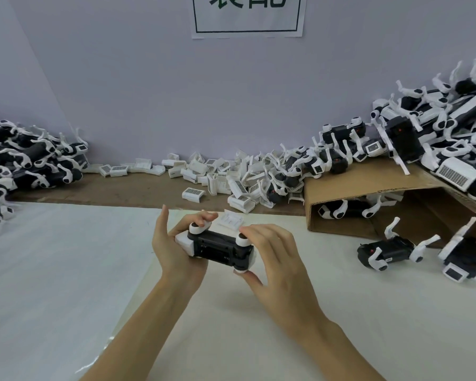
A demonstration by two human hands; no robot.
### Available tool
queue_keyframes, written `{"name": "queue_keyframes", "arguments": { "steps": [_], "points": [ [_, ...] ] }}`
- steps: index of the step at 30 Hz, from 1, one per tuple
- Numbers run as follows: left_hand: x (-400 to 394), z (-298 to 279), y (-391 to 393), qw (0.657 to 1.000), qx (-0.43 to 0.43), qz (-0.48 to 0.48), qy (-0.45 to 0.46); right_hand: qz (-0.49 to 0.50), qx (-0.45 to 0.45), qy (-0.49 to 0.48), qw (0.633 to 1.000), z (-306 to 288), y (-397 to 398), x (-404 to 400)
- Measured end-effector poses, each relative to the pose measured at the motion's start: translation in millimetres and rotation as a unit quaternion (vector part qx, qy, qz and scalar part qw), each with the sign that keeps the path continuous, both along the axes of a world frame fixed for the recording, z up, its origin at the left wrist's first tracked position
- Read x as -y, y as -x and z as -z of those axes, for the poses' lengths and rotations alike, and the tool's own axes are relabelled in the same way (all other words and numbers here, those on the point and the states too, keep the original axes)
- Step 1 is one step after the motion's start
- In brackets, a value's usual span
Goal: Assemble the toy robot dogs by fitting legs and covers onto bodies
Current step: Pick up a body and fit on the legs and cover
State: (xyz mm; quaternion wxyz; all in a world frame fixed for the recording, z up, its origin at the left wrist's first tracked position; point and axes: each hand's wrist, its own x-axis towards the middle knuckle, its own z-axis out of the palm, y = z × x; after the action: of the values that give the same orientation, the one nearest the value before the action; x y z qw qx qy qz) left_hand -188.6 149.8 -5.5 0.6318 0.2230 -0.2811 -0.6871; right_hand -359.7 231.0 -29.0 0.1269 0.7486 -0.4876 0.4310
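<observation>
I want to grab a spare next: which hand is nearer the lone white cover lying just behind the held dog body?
Left. The left hand's fingertips almost reach the white cover; the right hand sits nearer the camera, below it.

Two hands, the left hand (pixel 173 243) and the right hand (pixel 272 254), share one toy dog body (pixel 217 247). One white cover (pixel 230 220) lies just behind it. Two assembled dogs (pixel 390 250) lie near the tabletop's right edge, beside one cardboard box (pixel 349 188). One paper sign (pixel 248 16) hangs above. The heaps of covers (pixel 226 174) and dogs at the back are too many to count.
</observation>
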Motion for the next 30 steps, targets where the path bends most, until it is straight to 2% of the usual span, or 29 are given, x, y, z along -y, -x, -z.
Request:
{"name": "queue_keyframes", "arguments": {
  "steps": [3,4,6,8,10,13,15,17,18,22,26,30],
  "points": [
    [2.6,-3.0,-6.0,0.999,0.028,0.024,0.009,0.0,0.006,-0.02,1.0,-0.1,-1.4,0.1],
    [2.8,-4.0,-6.3,0.997,0.058,0.035,0.025,-0.003,0.031,-0.039,0.999,0.2,-0.5,0.0],
    [3.1,-4.5,-3.3,0.985,0.156,0.03,0.063,-0.027,0.144,-0.12,0.982,0.0,1.3,-2.2],
    [3.4,-3.5,1.0,0.965,0.249,-0.013,0.084,-0.055,0.279,-0.22,0.933,-3.3,2.5,-3.6],
    [6.8,-1.0,1.7,0.945,0.315,-0.039,0.085,-0.065,0.356,-0.279,0.889,-7.3,3.3,-2.5],
    [14.3,3.0,-5.1,0.925,0.373,0.016,0.068,-0.054,0.392,-0.362,0.844,-18.8,4.0,4.0],
    [18.9,5.2,-11.0,0.914,0.396,0.072,0.053,-0.052,0.438,-0.434,0.786,-26.4,5.4,11.3],
    [22.6,7.4,-14.4,0.914,0.388,0.108,0.049,-0.043,0.458,-0.485,0.744,-32.3,9.0,17.9],
    [24.3,9.5,-15.2,0.919,0.375,0.113,0.053,-0.04,0.456,-0.496,0.738,-34.7,10.9,21.3],
    [29.4,14.3,-16.1,0.938,0.331,0.076,0.071,-0.041,0.43,-0.483,0.762,-39.2,12.5,36.6],
    [31.1,8.6,-17.9,0.947,0.319,0.025,0.024,-0.106,0.415,-0.416,0.802,-38.6,5.4,49.0],
    [33.8,10.1,-21.5,0.93,0.349,-0.109,-0.029,-0.141,0.299,-0.37,0.868,-18.0,-7.8,60.2]
  ]
}}
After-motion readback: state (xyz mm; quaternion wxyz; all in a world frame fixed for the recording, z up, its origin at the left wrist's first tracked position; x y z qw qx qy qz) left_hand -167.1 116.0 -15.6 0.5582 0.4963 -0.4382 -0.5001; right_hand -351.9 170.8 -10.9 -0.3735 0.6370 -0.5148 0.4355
